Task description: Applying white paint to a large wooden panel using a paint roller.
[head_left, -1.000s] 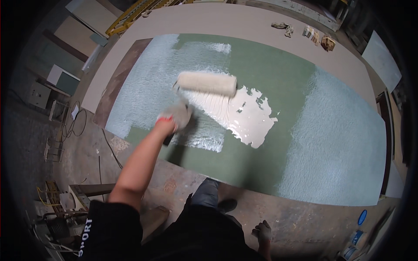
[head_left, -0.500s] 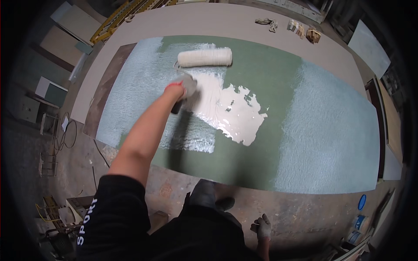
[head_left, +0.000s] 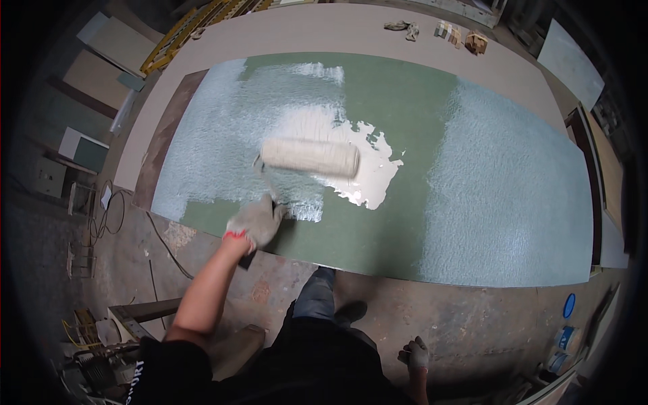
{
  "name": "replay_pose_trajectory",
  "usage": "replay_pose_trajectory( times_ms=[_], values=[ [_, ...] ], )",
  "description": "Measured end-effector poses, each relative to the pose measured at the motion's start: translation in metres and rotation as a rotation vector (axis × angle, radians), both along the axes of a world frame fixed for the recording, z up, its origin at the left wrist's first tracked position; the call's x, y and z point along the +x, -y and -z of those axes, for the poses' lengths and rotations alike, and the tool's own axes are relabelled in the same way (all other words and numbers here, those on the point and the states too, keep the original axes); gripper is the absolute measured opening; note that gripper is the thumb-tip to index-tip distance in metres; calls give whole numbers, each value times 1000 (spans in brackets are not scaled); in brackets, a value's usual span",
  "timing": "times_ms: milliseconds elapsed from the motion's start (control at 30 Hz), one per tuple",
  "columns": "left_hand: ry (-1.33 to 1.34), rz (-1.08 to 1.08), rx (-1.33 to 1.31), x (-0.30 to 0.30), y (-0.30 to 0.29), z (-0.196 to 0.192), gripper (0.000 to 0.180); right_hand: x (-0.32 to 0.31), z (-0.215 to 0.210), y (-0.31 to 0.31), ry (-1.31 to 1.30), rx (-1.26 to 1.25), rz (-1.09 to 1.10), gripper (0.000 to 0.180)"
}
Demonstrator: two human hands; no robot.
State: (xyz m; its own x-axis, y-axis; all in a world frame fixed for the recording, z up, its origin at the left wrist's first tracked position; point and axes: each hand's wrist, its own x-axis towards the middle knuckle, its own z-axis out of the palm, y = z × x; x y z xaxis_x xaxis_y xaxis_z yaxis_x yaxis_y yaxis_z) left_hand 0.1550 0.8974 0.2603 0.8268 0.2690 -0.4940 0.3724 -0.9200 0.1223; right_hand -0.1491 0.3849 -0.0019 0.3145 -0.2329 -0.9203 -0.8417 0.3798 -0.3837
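My left hand (head_left: pixel 260 221), in a pale work glove with a red cuff, is closed around the dark handle of a paint roller (head_left: pixel 310 158). The roller's long cream sleeve is slightly blurred and lies across a puddle of thick white paint (head_left: pixel 378 185). Under it is a large green board (head_left: pixel 398 88), coated with a thin pale film on its left part and in a wide band at right. Away from the board, my right hand (head_left: pixel 415 353), also gloved, hangs low beside my body. Its fingers are loosely bent, a little apart, with nothing seen in them.
The green board rests on a larger beige sheet (head_left: pixel 270 30). Cloth gloves (head_left: pixel 403 29) and small wood blocks (head_left: pixel 475 43) lie at its far edge. Paint buckets (head_left: pixel 563 337) and a blue lid (head_left: pixel 570 306) are on the floor at right. A cable (head_left: pixel 167 246) runs across the floor at left.
My left hand has drawn the roller toward me, from the board's far part down onto the white puddle. Pale film now covers more of the puddle's left side. My right hand still hangs low.
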Motion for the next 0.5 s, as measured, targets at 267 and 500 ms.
replay_pose_trajectory(
  times_ms=[267,500],
  values=[
    [122,165,-34,183,-2,20,52,25,-22,-53,37,-34,9,74],
    [98,175,-61,101,19,25,53,49,-22,-45,99,-26,-91,78]
  ],
)
